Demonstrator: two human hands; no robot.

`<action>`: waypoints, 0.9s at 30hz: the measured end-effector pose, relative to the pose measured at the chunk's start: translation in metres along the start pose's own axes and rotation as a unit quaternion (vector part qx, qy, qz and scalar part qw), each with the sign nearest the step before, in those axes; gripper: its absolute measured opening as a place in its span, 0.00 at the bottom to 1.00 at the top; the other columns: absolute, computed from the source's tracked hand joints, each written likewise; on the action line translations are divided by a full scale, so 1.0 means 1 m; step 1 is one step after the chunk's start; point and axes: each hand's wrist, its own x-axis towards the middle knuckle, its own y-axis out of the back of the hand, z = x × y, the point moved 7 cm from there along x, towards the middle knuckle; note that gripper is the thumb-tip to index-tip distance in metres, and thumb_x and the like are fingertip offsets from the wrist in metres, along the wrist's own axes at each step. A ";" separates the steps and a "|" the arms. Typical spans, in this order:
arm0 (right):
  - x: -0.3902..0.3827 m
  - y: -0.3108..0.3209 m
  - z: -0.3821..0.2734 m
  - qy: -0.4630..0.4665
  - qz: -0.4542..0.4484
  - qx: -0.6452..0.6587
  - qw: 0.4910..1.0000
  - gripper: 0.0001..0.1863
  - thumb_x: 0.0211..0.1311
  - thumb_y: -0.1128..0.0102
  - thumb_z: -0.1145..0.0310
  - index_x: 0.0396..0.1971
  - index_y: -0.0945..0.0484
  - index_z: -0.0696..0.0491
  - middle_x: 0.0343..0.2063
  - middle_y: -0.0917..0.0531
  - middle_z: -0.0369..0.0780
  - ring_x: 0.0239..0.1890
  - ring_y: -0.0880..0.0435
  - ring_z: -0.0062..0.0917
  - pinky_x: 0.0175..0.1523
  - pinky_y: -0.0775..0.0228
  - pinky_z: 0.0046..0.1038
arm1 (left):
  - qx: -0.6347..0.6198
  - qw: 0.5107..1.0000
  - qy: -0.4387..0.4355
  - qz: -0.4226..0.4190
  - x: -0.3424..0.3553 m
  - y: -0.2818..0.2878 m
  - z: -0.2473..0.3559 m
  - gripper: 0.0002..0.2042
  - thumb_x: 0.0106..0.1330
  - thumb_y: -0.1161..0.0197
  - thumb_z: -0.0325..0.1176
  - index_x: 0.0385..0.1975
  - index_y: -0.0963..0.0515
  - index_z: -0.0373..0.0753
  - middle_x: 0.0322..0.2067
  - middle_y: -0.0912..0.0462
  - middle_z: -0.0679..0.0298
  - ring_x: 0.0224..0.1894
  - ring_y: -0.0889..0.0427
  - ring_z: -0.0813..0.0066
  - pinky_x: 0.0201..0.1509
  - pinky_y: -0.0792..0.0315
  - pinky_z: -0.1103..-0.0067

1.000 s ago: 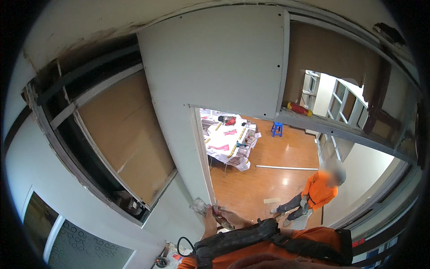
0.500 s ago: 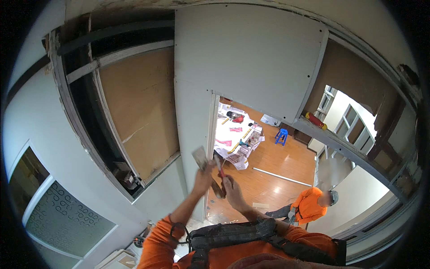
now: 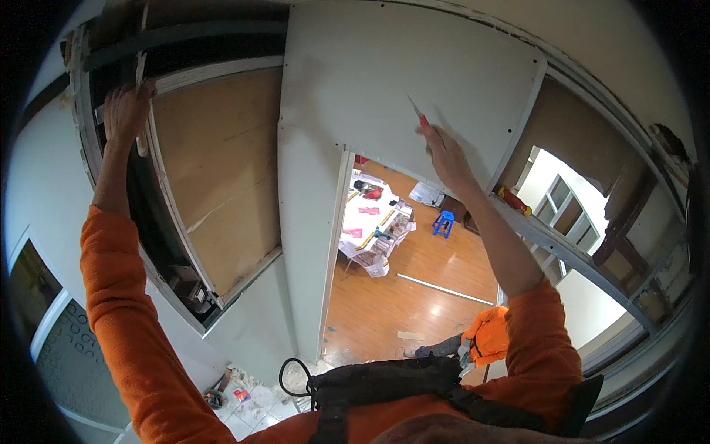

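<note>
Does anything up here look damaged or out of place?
Yes. At upper right, the brown board looks broken: its lower edge turns jagged, unlike a clean cut. At left, the tan panel has a pale streak, possibly a scrape.

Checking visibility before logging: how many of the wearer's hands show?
2: the left hand by the light frame, and the right hand before the white board, holding a red tool.
</note>
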 end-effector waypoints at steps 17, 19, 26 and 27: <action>0.308 -0.066 -0.086 0.007 0.107 -0.272 0.956 0.22 0.76 0.57 0.52 0.51 0.27 0.55 0.36 0.14 0.49 0.41 0.13 0.43 0.47 0.22 0.49 | -0.024 0.999 0.031 -0.028 0.016 -0.023 -0.027 0.28 0.74 0.54 0.57 0.42 0.17 0.37 0.35 0.16 0.45 0.44 0.18 0.43 0.51 0.28 0.54; 0.328 -0.074 -0.083 0.025 0.116 -0.316 0.941 0.22 0.76 0.56 0.52 0.51 0.27 0.56 0.35 0.14 0.49 0.40 0.13 0.43 0.47 0.22 0.49 | -0.015 0.998 0.043 -0.047 0.015 -0.020 -0.027 0.27 0.74 0.54 0.56 0.42 0.17 0.38 0.35 0.16 0.46 0.43 0.18 0.44 0.49 0.28 0.55; 0.351 -0.070 -0.066 -0.023 0.159 -0.204 0.966 0.24 0.76 0.59 0.55 0.46 0.24 0.62 0.33 0.15 0.52 0.35 0.14 0.46 0.40 0.23 0.48 | 0.016 0.999 0.015 -0.025 0.012 -0.027 -0.024 0.22 0.76 0.55 0.52 0.45 0.17 0.43 0.37 0.16 0.51 0.42 0.17 0.50 0.49 0.27 0.57; 0.348 -0.069 -0.069 -0.023 0.145 -0.194 0.970 0.26 0.76 0.60 0.54 0.48 0.24 0.64 0.36 0.14 0.54 0.38 0.14 0.49 0.43 0.22 0.50 | 0.029 0.998 0.031 -0.037 0.013 -0.023 -0.026 0.22 0.76 0.55 0.51 0.46 0.17 0.44 0.37 0.16 0.51 0.42 0.17 0.51 0.49 0.28 0.58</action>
